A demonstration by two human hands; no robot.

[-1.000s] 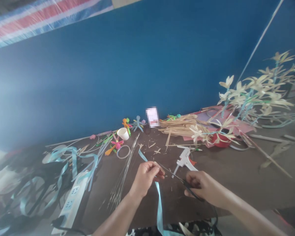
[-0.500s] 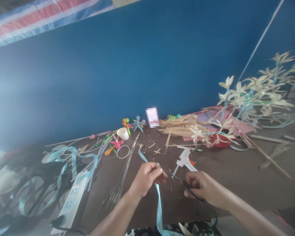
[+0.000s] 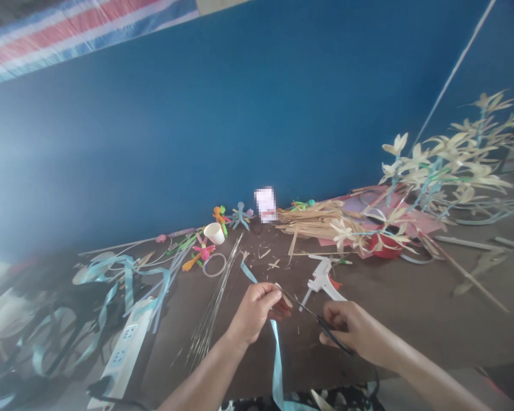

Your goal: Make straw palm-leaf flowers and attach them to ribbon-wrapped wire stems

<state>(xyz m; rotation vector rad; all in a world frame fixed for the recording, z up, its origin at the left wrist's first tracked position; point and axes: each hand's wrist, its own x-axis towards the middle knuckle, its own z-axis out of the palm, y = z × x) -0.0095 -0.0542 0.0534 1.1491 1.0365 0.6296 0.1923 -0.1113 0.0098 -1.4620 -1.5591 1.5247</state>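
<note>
A small tan strip [image 3: 285,299] is pinched between the thumb and fingers of my left hand [image 3: 260,306]. My right hand [image 3: 346,326] is closed round the black handles of the scissors [image 3: 325,326], whose blades reach left to the strip. Light blue ribbon [image 3: 277,365] passes under my left hand and hangs down over the table's front edge. Just behind my right hand lies a white glue gun [image 3: 321,278] with an orange trigger. Small tan scraps [image 3: 274,264] are scattered beyond my left hand.
Thin wires [image 3: 216,308] and a white power strip [image 3: 126,348] lie to the left, near a paper cup [image 3: 214,233] and a tape ring [image 3: 215,265]. Tan strips [image 3: 312,220] are piled at the back. Pale flowers [image 3: 445,154] stand at the right, by a red object [image 3: 385,244].
The scissors' blades have moved left and up, and now meet the strip in my left hand. Both hands have barely shifted.
</note>
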